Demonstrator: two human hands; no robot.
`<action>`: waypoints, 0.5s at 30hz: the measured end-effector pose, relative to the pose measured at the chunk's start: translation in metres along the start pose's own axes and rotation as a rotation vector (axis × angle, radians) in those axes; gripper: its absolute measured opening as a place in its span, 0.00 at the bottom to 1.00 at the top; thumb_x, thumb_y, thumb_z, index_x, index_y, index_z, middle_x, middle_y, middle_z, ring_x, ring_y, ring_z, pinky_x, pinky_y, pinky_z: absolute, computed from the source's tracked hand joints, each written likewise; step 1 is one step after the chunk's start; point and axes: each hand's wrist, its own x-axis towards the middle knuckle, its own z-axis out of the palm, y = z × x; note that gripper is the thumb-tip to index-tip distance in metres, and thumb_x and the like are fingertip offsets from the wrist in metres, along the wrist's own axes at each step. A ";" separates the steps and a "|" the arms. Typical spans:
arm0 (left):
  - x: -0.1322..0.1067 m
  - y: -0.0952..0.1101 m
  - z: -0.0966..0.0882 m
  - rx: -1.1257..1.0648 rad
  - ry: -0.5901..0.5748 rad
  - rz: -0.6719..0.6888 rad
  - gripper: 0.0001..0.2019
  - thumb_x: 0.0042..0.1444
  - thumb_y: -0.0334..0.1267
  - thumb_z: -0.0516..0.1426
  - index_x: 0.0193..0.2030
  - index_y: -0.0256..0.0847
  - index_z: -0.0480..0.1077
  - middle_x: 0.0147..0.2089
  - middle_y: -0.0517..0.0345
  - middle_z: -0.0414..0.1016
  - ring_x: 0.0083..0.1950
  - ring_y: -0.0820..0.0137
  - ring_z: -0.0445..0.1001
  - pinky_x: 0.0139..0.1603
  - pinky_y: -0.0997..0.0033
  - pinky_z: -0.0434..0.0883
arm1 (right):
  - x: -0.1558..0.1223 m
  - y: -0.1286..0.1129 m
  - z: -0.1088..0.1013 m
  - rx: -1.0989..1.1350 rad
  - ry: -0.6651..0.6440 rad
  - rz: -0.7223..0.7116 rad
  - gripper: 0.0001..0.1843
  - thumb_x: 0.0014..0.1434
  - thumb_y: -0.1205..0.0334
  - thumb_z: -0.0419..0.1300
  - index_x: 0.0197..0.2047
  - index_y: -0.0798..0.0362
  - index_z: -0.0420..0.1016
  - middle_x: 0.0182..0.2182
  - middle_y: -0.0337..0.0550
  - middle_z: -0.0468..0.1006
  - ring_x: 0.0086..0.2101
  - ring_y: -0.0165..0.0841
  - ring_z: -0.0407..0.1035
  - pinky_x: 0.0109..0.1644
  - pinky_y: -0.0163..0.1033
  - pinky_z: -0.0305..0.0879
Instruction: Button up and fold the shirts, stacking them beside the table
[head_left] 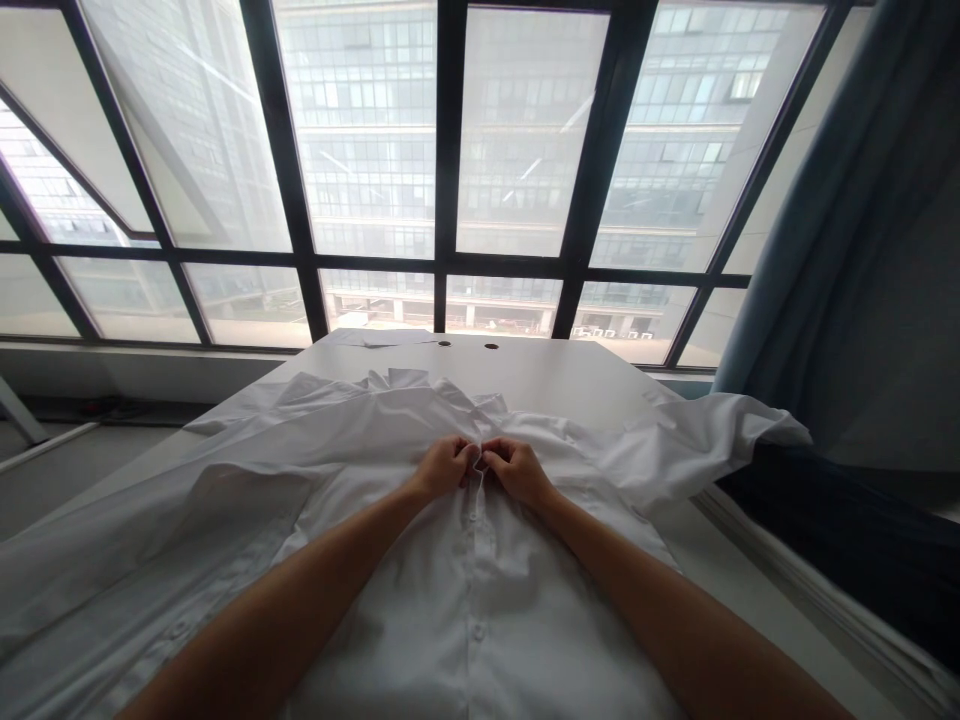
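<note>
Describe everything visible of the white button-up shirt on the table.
The white button-up shirt is thin, creased cloth, lying front up on the white table, collar at the far end, sleeves spread sideways. Its lower buttons look fastened. The left hand and right hand pinch the placket near the chest.
</note>
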 end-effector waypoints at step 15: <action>-0.002 0.004 -0.001 0.051 -0.036 -0.005 0.23 0.54 0.56 0.59 0.29 0.33 0.73 0.18 0.62 0.67 0.18 0.76 0.65 0.19 0.79 0.60 | -0.004 -0.003 0.005 -0.387 0.126 -0.222 0.06 0.53 0.61 0.61 0.32 0.55 0.76 0.25 0.42 0.79 0.27 0.32 0.71 0.32 0.34 0.63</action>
